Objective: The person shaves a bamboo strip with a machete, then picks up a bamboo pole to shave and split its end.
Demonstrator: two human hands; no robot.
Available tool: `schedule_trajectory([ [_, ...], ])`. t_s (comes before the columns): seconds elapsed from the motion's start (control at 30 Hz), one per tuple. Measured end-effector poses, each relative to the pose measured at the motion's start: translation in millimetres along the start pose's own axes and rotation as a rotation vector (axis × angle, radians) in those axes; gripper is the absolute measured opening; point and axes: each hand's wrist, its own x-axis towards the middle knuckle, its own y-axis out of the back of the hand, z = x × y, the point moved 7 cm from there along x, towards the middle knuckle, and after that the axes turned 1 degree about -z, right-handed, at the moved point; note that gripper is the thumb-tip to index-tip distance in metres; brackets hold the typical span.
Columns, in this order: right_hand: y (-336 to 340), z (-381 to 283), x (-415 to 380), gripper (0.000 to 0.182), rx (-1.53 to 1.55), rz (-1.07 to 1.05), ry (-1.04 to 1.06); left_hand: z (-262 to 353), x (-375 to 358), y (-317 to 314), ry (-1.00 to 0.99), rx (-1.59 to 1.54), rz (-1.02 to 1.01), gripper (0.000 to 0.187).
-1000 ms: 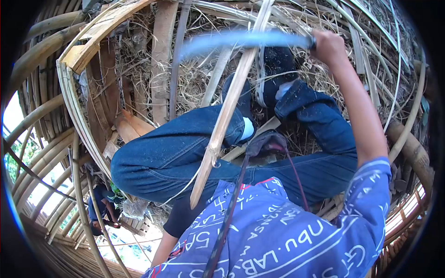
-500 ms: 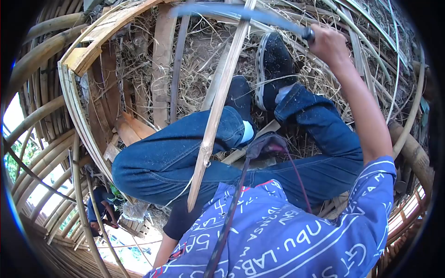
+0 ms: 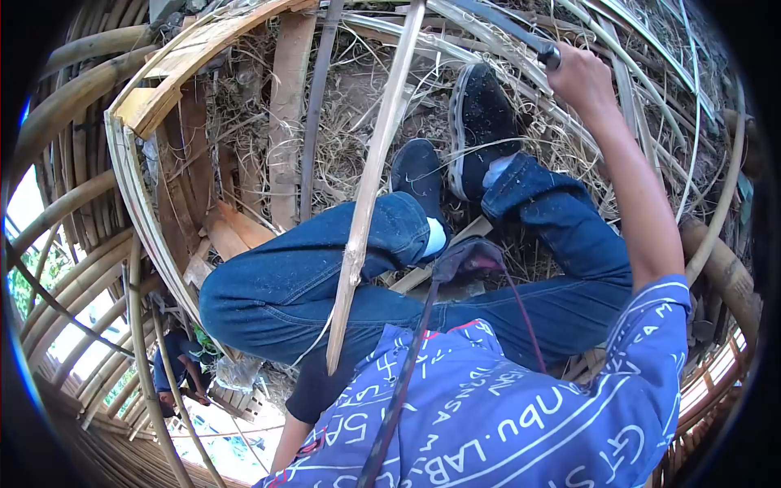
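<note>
My right hand (image 3: 581, 80) is wrapped round the dark handle of a long knife (image 3: 508, 26), whose blade points up and left to the frame's top edge. A long split strip of wood (image 3: 370, 183) runs from the top edge down across my bent leg to my shirt, its lower tip near my waist. My left hand is out of sight; only the left forearm (image 3: 290, 439) shows at the bottom, below a dark sleeve.
Curved bamboo poles (image 3: 73, 207) stand on the left. A bent wooden frame (image 3: 154, 106) is at the upper left. Shavings and planks (image 3: 285, 122) lie round my shoes (image 3: 482, 122). Another person (image 3: 183, 366) is at the lower left.
The knife blade has swung up, and part of it now leaves the frame at the top. The upper part of the wood strip has shifted a little to the left.
</note>
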Motion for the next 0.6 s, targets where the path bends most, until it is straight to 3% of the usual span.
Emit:
schedule_trajectory([
  [0.07,-8,7,1,0.022,-0.039,-0.057,0.049,1,0,0,0.002,-0.003,-0.003,0.021],
  [0.1,-15,19,11,0.025,-0.176,-0.137,-0.060,2,-1,-1,0.001,0.002,-0.015,0.021],
  [0.17,-9,30,18,0.025,-0.055,-0.084,-0.175,1,2,0,-0.007,-0.006,-0.005,0.021],
  [0.27,2,1,6,0.023,-0.077,-0.096,-0.040,2,4,1,-0.007,-0.013,-0.006,0.021],
  [0.37,-23,43,31,0.024,-0.158,-0.078,-0.138,3,3,2,-0.007,-0.008,-0.019,0.021],
  [0.5,13,-2,19,0.025,-0.134,-0.031,0.011,1,1,4,0.004,-0.017,-0.012,0.021],
  [0.6,0,37,21,0.024,-0.140,-0.101,-0.127,2,1,5,0.004,-0.026,-0.019,0.021],
])
